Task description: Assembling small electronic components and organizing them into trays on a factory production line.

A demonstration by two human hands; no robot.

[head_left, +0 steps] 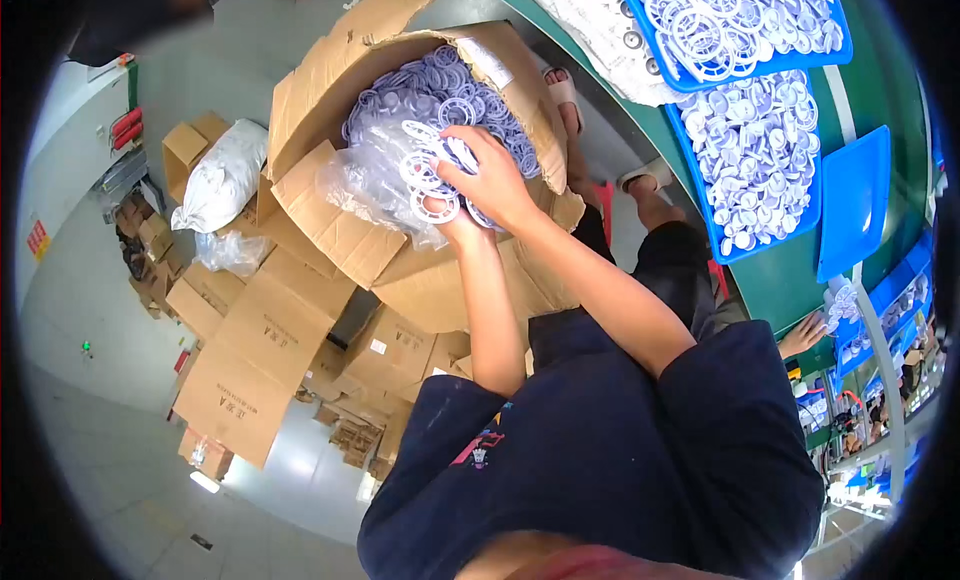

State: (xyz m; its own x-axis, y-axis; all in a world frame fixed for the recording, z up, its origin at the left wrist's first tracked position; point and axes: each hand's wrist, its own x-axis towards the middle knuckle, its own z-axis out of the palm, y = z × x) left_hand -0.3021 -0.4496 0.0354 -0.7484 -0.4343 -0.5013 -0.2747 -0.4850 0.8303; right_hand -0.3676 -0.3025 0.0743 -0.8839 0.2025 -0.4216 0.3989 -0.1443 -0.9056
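Note:
Both my hands reach into a large open cardboard box [320, 100] lined with a clear plastic bag [365, 185] and filled with white plastic rings [440, 85]. My right hand [492, 180] grips a bunch of white rings [425, 175] from above, at the box's near edge. My left hand [458, 228] sits under the same bunch, mostly hidden by the rings and my right hand; only its wrist and the heel of the palm show.
A green table [790, 280] on the right carries blue trays [700, 195] heaped with white plastic parts and one empty blue tray [852, 200]. Another person's hand [805, 332] rests at the table edge. Cardboard boxes [260, 350] and a white sack [215, 180] crowd the floor on the left.

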